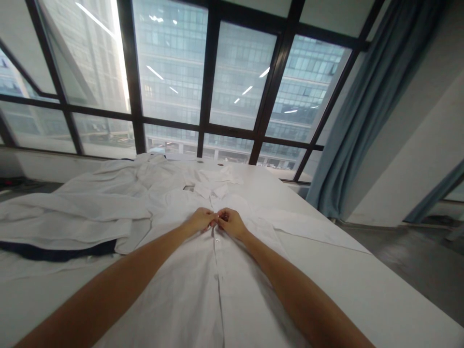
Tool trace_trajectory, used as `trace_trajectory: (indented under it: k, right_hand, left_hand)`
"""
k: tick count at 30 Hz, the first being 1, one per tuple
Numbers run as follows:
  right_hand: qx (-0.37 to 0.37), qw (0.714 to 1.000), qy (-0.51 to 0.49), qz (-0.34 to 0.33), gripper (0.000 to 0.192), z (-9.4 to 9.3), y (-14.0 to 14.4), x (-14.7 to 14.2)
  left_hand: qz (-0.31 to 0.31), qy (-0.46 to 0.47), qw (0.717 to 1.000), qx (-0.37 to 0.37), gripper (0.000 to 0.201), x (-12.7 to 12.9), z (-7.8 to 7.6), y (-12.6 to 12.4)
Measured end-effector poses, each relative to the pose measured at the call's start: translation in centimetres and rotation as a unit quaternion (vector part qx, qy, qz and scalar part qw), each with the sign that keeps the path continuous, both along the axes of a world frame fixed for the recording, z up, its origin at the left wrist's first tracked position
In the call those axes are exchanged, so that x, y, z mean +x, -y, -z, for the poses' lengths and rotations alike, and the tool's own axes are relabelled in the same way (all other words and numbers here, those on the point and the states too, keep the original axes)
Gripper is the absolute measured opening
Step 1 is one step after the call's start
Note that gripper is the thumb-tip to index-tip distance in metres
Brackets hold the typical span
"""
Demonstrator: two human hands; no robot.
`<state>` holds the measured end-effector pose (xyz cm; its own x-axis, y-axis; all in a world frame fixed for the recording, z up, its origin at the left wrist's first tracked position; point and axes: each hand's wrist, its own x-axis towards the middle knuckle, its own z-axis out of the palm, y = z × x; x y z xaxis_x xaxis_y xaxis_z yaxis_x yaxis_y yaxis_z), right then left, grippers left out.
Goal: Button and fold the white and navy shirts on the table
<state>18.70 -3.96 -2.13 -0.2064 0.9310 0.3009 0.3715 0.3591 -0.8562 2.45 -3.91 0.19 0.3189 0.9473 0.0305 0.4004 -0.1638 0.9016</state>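
Observation:
A white button-up shirt lies flat on the white table, collar away from me. My left hand and my right hand meet over the button placket just below the collar. Both pinch the fabric there with closed fingers, fingertips touching each other. A small button shows on the placket right below the hands.
A heap of other white garments covers the left of the table, with a dark blue cloth under it. Large windows run along the far edge. A blue curtain hangs at the right; the floor drops off beyond the table's right edge.

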Motion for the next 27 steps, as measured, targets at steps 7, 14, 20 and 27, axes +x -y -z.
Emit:
trace_trajectory:
  k: [7, 14, 20, 27]
  right_hand:
    - [-0.072, 0.997, 0.010, 0.004, 0.013, -0.6, -0.6, 0.1]
    - [-0.023, 0.991, 0.127, 0.045, 0.017, -0.7, -0.8, 0.1]
    - [0.013, 0.967, 0.243, 0.073, 0.018, -1.7, 0.2, -0.5]
    - [0.143, 0.891, 0.399, 0.164, 0.039, -3.3, 1.3, 1.9]
  left_hand:
    - [0.004, -0.023, 0.999, 0.031, 0.030, 0.0, 0.1, -0.1]
    - [-0.092, -0.294, 0.919, 0.245, 0.023, -0.7, -0.8, 1.4]
    - [-0.040, -0.354, 0.863, 0.359, 0.023, -0.9, -0.8, 1.8]
    - [-0.022, -0.400, 0.848, 0.348, 0.040, -2.7, -0.1, -0.2]
